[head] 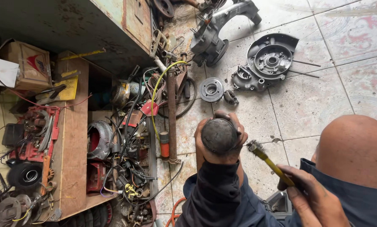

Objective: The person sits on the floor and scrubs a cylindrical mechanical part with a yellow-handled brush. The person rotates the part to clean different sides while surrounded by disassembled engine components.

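Observation:
My left hand (pixel 205 147) is wrapped around a round, dark, greasy metal part (pixel 219 135) and holds it up over the tiled floor, fingers curled over its rim. My right hand (pixel 312 201), dirty with grease, grips the yellow handle of a small wire brush (pixel 271 163). The bristle end of the brush sits just right of the round part, close to its edge. Both arms are in dark blue sleeves. A bare head (pixel 356 151) fills the lower right.
On the tiles lie a grey engine cover (pixel 270 59), a crankcase (pixel 213 35) and a round disc (pixel 212 89). A rusty rod (pixel 172 113), a yellow cable (pixel 157 90) and tangled wires (pixel 129 164) lie left of my hands. A wooden shelf (pixel 73 138) holds parts and a cardboard box (pixel 31 63).

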